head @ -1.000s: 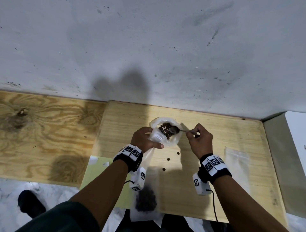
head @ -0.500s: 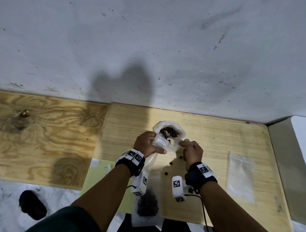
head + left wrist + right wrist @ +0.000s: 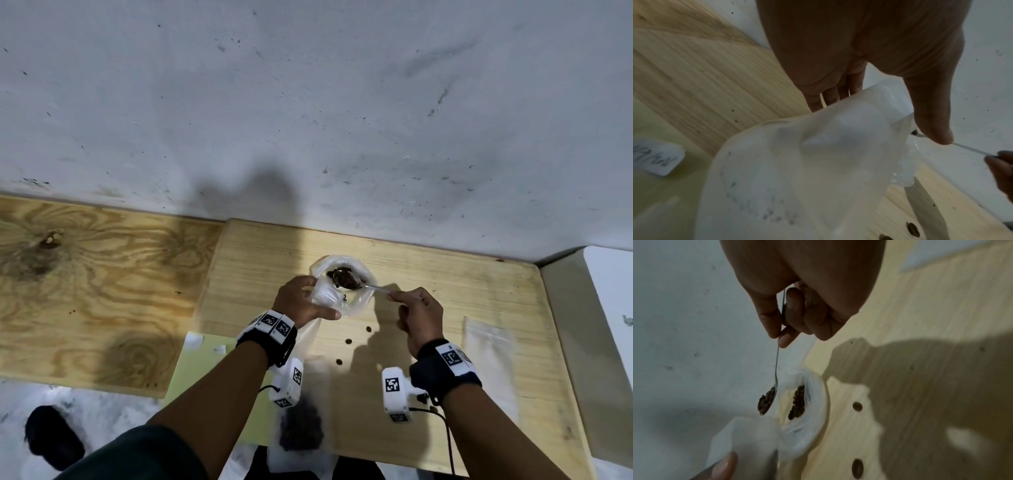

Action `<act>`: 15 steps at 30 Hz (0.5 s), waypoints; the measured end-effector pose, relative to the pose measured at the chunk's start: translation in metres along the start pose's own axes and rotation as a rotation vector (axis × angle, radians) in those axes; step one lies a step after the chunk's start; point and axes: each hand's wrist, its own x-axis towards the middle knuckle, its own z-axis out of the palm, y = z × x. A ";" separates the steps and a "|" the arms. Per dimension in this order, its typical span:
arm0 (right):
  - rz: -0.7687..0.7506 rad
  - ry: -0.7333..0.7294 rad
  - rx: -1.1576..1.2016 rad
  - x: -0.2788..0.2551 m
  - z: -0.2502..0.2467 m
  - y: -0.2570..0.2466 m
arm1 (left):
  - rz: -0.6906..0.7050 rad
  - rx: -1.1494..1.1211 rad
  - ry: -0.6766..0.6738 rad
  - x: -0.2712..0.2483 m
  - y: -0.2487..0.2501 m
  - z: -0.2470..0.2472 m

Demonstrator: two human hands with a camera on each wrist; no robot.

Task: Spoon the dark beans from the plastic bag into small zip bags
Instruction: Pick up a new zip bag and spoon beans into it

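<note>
Right hand [image 3: 797, 293] pinching loaded spoon [image 3: 767, 400], left hand [image 3: 301, 301] gripping zip bag [image 3: 818, 154], fingertips hidden behind plastic.

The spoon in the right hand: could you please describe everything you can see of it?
The spoon is small and slender, with a thin shiny handle that looks like metal and a small oval bowl. The right hand pinches the handle's upper part between thumb and fingertips. The bowl is heaped with dark beans and hangs over the mouth of the open plastic bag, above the beans inside. The left hand holds a small zip bag close beside it. Whether the spoon touches the bag rim cannot be told.
</note>
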 end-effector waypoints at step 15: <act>-0.433 -0.211 -0.368 -0.014 0.007 -0.015 | -0.044 -0.071 0.029 -0.004 0.000 0.006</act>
